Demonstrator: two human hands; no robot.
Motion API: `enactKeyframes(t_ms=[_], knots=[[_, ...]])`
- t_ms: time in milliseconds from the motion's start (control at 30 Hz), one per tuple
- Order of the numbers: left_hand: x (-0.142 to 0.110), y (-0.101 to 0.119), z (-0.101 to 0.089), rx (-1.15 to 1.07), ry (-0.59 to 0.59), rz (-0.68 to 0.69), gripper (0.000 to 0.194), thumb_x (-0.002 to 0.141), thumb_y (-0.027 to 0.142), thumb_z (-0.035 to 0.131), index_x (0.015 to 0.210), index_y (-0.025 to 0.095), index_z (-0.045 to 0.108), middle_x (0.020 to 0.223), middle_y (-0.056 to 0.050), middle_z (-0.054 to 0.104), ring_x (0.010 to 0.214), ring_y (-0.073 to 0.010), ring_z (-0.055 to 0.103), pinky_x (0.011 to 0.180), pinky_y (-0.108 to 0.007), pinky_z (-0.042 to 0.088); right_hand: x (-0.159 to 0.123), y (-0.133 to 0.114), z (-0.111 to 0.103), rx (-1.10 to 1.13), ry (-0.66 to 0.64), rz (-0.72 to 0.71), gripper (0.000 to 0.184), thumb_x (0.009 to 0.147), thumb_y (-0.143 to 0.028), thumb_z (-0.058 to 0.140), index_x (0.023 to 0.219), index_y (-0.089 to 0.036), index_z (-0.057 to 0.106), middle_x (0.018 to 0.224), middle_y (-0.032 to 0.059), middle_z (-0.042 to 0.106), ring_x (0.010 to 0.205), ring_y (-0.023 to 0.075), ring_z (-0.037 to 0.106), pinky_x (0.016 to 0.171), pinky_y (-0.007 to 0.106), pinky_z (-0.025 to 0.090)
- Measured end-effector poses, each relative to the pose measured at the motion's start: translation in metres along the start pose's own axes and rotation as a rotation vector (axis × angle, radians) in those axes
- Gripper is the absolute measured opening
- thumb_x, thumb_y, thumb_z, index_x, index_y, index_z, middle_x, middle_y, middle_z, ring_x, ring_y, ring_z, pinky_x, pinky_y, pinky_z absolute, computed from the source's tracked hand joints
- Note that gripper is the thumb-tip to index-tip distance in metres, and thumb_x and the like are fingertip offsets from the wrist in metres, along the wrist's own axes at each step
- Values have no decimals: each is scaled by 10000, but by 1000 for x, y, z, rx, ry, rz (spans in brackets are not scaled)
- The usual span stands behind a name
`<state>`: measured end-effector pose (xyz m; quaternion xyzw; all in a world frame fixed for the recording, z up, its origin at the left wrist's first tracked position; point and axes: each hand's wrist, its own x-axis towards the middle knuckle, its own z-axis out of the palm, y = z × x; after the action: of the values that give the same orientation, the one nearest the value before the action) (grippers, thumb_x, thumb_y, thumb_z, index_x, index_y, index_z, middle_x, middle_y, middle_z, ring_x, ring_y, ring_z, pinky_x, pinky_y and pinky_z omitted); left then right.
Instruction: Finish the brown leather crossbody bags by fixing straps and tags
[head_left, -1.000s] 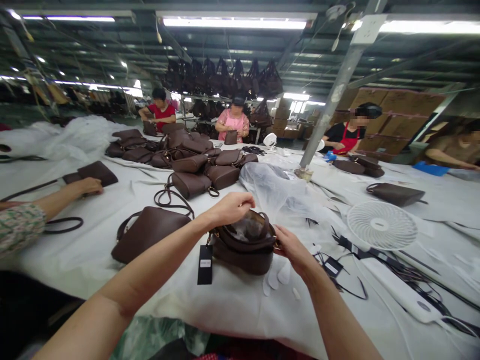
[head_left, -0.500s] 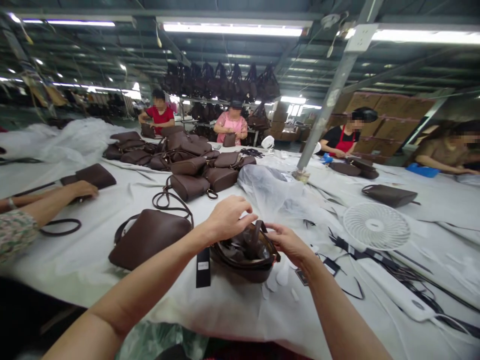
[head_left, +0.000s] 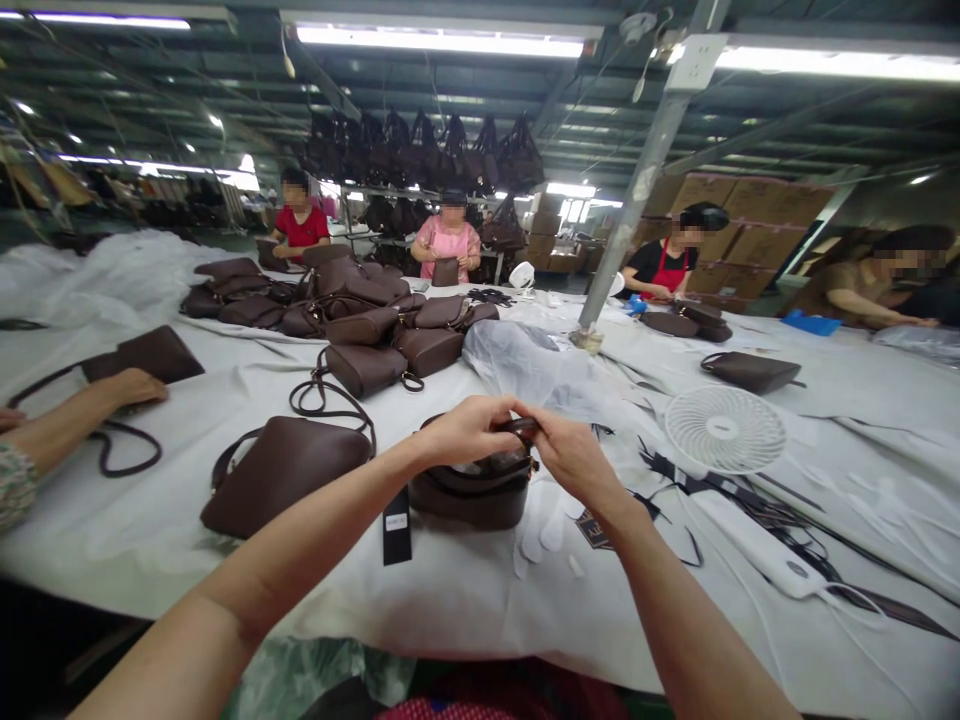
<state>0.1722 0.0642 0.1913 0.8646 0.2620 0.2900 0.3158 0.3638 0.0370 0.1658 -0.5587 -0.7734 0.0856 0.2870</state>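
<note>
Standing open at the mouth, the brown bag [head_left: 469, 508] was set squarely on the pale-covered tabletop [head_left: 465, 605], and up at its rim a dark strap [head_left: 527, 425] was pinched by the fingers of the right hand [head_left: 576, 458]! Close in, fingertips right by the other's, the left hand [head_left: 463, 432] was curved over the mouth; whether the strap was gripped on that side too could not be told. Light work, by the look of it: a smooth, soft-walled body, likelier to be dented than broken, perhaps a touch slippery, and best taken by rim or strap, with the black tag [head_left: 397, 532] at its left left free. Over to the left, a second brown bag [head_left: 289, 465] was laid; to the right, a white fan [head_left: 726, 430] was placed. Beyond, a heap of bags [head_left: 360, 335] was piled beside crumpled plastic [head_left: 529, 362], and dark bags [head_left: 424, 150] were hung below strip lights [head_left: 439, 40].
</note>
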Motion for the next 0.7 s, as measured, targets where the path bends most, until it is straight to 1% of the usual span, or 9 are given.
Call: enactKeyframes(t_ms=[100, 200, 267, 333, 400, 500, 600, 633, 700], knots=[[-8, -8, -14, -10, 43, -57, 336, 776, 203, 553, 1104, 150, 606, 718, 23, 634, 663, -125, 574, 638, -212, 445, 1, 8, 3, 224, -64, 60, 154, 800, -264, 500, 837, -209, 639, 758, 14, 656, 744, 182, 590, 707, 292, 452], [-16, -19, -21, 64, 63, -54, 253, 793, 216, 541, 1011, 173, 662, 914, -19, 696, 850, -161, 614, 799, -246, 469, -2, 16, 5, 548, -199, 320, 112, 767, -302, 536, 739, -194, 550, 694, -8, 602, 712, 165, 580, 651, 289, 481], [-20, -25, -19, 103, 103, -46, 237, 822, 235, 520, 998, 187, 672, 980, -29, 701, 921, -176, 616, 865, -264, 463, -7, 22, 3, 756, -336, 423, 147, 750, -326, 591, 775, -190, 541, 733, -8, 612, 741, 163, 598, 670, 299, 503], [-21, -31, -13, 145, 195, -45, 231, 839, 247, 510, 997, 191, 670, 980, -35, 703, 927, -184, 623, 884, -281, 467, -13, 29, 0, 877, -453, 422, 259, 684, -311, 693, 875, -186, 570, 785, -3, 639, 777, 160, 616, 714, 298, 507], [-20, -36, -7, 167, 290, -42, 226, 850, 243, 497, 988, 191, 668, 981, -40, 705, 924, -189, 631, 890, -293, 474, -20, 33, -3, 925, -506, 399, 386, 634, -279, 749, 974, -183, 595, 813, 3, 662, 783, 150, 623, 723, 278, 499], [-18, -40, 0, 155, 379, -29, 230, 874, 240, 471, 979, 184, 667, 983, -45, 708, 930, -189, 638, 891, -298, 478, -31, 35, -6, 948, -521, 396, 369, 629, -278, 752, 963, -176, 633, 871, 20, 673, 789, 147, 618, 712, 276, 512], [-18, -40, 1, 122, 385, -12, 222, 878, 240, 478, 970, 177, 670, 974, -43, 708, 927, -184, 640, 885, -291, 477, -37, 31, -8, 942, -509, 430, 325, 618, -285, 743, 904, -181, 629, 853, 11, 654, 739, 140, 605, 664, 275, 524], [-18, -39, 1, 107, 374, -10, 216, 874, 239, 488, 969, 177, 671, 969, -40, 709, 923, -182, 641, 884, -289, 477, -37, 29, -9, 904, -455, 434, 311, 614, -293, 740, 877, -181, 618, 800, -1, 636, 689, 131, 588, 614, 257, 512], [-18, -37, 1, 61, 365, -20, 207, 863, 247, 509, 966, 176, 674, 959, -36, 708, 911, -180, 639, 883, -287, 477, -36, 23, -11, 736, -238, 414, 270, 610, -318, 733, 793, -187, 584, 662, -37, 560, 574, 110, 522, 501, 224, 450]])
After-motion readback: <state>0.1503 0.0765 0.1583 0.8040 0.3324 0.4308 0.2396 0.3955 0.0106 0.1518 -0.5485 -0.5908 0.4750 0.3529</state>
